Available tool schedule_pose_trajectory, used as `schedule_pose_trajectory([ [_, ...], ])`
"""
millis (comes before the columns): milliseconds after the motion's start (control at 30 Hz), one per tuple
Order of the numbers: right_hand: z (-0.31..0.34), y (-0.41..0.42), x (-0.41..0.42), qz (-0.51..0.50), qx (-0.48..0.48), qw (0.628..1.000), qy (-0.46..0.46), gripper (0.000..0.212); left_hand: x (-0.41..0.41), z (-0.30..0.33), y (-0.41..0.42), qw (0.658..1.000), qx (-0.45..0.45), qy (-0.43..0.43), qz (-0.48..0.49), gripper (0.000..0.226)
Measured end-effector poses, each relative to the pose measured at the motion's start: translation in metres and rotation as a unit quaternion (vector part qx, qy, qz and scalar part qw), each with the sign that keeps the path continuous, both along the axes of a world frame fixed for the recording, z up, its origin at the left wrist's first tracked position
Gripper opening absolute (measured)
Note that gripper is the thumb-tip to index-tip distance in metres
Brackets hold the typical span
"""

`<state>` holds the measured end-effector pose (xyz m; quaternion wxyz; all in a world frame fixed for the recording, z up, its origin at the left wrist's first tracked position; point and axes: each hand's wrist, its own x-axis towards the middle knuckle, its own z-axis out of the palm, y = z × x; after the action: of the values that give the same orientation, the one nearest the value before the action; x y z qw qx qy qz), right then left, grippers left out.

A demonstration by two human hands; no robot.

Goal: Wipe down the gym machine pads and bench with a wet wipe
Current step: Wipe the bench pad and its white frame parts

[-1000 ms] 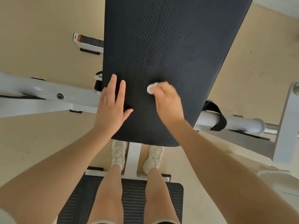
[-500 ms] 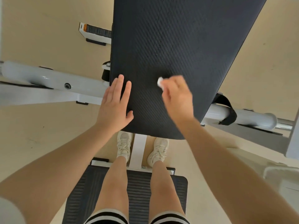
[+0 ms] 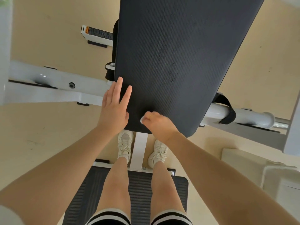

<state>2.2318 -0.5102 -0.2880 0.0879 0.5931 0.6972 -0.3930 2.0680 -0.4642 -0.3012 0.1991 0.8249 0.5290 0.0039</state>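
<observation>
A long black textured bench pad (image 3: 178, 54) runs away from me up the middle of the view. My left hand (image 3: 113, 108) lies flat on its near left edge, fingers straight. My right hand (image 3: 157, 124) is curled near the pad's near end and grips a small white wet wipe (image 3: 142, 120), of which only a bit shows at the fingertips, pressed against the pad. A second black ribbed seat pad (image 3: 139, 189) lies below me, under my legs.
The machine's white frame bar (image 3: 53, 83) crosses under the pad on the left. On the right is a white tube (image 3: 246, 116) with a black strap (image 3: 227, 108). My white shoes (image 3: 124, 143) straddle a white post on the beige floor.
My right hand with the wipe has slid toward me and leftward down the pad, from its middle to its near end. The left hand stays flat on the left edge.
</observation>
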Motion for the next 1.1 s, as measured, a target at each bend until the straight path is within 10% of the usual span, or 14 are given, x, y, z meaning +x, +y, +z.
schedule_pose_trajectory([
  [200, 0.038, 0.075, 0.003, -0.246, 0.137, 0.953, 0.109, 0.016, 0.009, 0.009, 0.005, 0.977, -0.085, -0.12, 0.153, 0.066],
  [567, -0.02, -0.026, -0.036, -0.084, 0.041, 0.995, 0.029, 0.029, -0.016, 0.032, 0.018, 0.905, -0.245, -0.258, 0.233, 0.068],
  [867, 0.018, 0.119, -0.056, -0.086, 0.308, 0.948, -0.004, 0.027, -0.032, 0.03, 0.034, 0.691, -0.385, -0.443, 0.423, 0.041],
  [1100, -0.03, 0.014, -0.086, 0.071, 0.156, 0.985, -0.009, 0.036, -0.064, 0.005, 0.025, 0.68, -0.427, -0.453, 0.388, 0.046],
])
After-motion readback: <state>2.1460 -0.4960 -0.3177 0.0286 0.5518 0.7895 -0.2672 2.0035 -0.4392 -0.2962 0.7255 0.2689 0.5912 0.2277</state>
